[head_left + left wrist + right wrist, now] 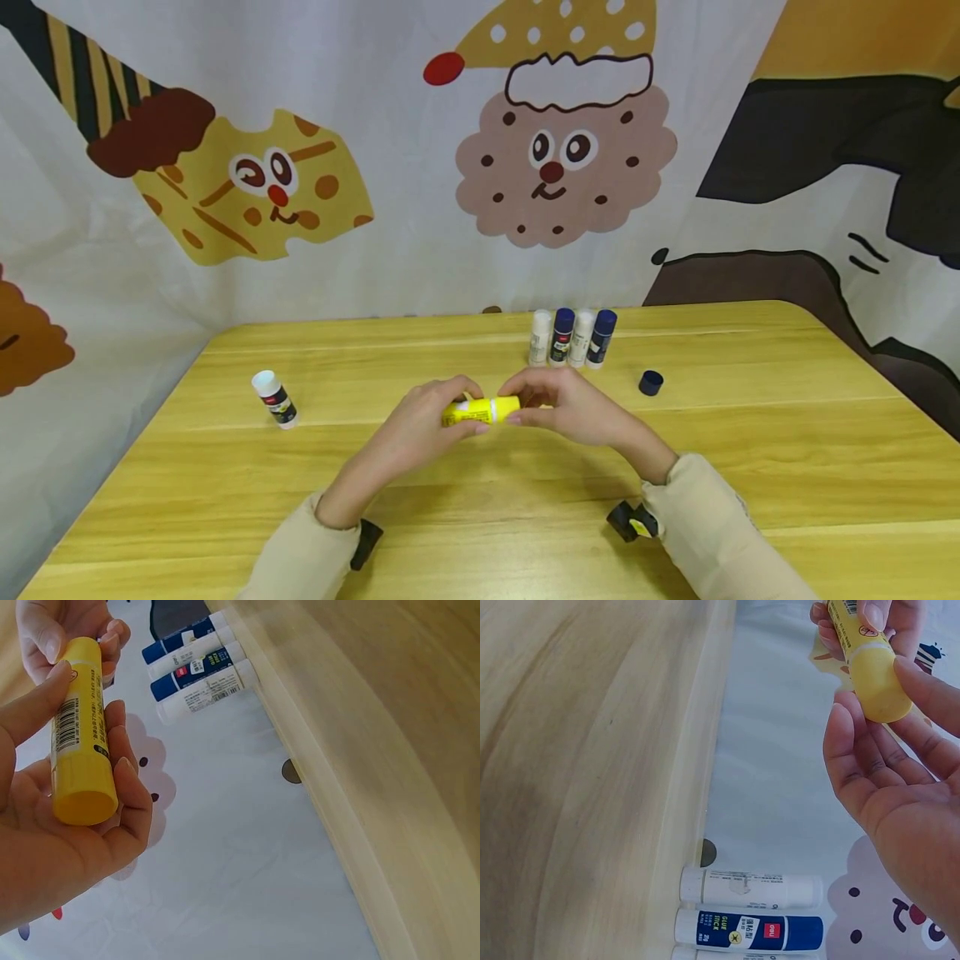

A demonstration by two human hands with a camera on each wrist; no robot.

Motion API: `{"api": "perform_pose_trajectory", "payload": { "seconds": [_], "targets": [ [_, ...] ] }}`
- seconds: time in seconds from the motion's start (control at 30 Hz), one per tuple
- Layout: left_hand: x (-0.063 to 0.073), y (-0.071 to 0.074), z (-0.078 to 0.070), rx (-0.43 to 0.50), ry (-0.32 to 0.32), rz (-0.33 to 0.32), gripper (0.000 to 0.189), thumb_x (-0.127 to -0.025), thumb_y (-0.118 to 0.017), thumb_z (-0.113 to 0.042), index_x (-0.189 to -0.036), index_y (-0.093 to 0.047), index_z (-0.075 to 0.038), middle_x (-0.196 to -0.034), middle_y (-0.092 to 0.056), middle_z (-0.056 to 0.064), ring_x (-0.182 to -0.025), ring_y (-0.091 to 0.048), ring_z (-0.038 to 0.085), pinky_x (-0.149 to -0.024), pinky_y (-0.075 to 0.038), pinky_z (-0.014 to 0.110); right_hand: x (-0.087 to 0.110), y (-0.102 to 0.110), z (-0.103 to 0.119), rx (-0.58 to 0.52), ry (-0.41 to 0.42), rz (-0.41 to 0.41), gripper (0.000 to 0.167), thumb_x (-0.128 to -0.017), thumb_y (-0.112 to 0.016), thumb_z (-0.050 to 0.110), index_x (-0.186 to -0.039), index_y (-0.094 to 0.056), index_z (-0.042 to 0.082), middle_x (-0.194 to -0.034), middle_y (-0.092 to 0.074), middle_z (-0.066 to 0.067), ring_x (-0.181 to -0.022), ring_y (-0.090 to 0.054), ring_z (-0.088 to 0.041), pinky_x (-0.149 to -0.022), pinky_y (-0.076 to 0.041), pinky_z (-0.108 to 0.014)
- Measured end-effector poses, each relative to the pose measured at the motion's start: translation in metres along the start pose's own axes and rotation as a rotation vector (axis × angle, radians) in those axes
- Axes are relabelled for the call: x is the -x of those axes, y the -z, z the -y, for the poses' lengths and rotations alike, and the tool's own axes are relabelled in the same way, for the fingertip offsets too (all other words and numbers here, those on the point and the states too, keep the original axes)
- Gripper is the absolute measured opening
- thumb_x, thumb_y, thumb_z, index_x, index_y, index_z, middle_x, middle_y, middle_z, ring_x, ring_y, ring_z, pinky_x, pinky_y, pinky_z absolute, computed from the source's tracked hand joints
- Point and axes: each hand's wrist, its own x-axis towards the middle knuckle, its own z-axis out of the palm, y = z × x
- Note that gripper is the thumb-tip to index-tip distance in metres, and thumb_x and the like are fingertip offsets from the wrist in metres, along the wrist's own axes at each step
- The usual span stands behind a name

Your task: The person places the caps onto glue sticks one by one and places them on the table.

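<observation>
A yellow glue stick [468, 412] is held sideways over the middle of the table. The left hand [431, 417] grips its body, thumb on the near side, and the printed label with a barcode [67, 724] faces the left wrist camera. At the other end, the right hand [562, 407] pinches the yellow cap [881, 686] between thumb and fingers. A white band [493, 410] shows between body and cap in the head view. The right hand's remaining fingers [844, 742] curve loosely below the cap in the right wrist view.
Several glue sticks [562, 337], white and navy, stand in a row at the back. A navy cap [651, 383] lies right of them. One white glue stick [277, 402] with a dark label stands at left. A printed cloth [405, 250] hangs behind the wooden table [487, 517].
</observation>
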Motion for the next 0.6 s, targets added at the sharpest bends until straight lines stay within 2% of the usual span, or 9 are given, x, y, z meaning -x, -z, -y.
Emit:
{"api": "perform_pose_trajectory", "payload": {
  "seconds": [0.6],
  "targets": [
    [0.0001, -0.0015, -0.0013, 0.006, -0.01, -0.018, 0.024, -0.08, -0.072, -0.016, -0.098, -0.06, -0.007, -0.09, -0.061, 0.003, -0.075, -0.052, 0.012, -0.062, -0.045, 0.026, 0.0006, -0.0003, 0.0016, 0.001, 0.009, 0.002, 0.019, -0.085, -0.064, 0.006, -0.104, -0.063, 0.0, -0.092, -0.062, -0.005, -0.075, -0.056, -0.014, -0.067, -0.05, -0.029]
  ]
}}
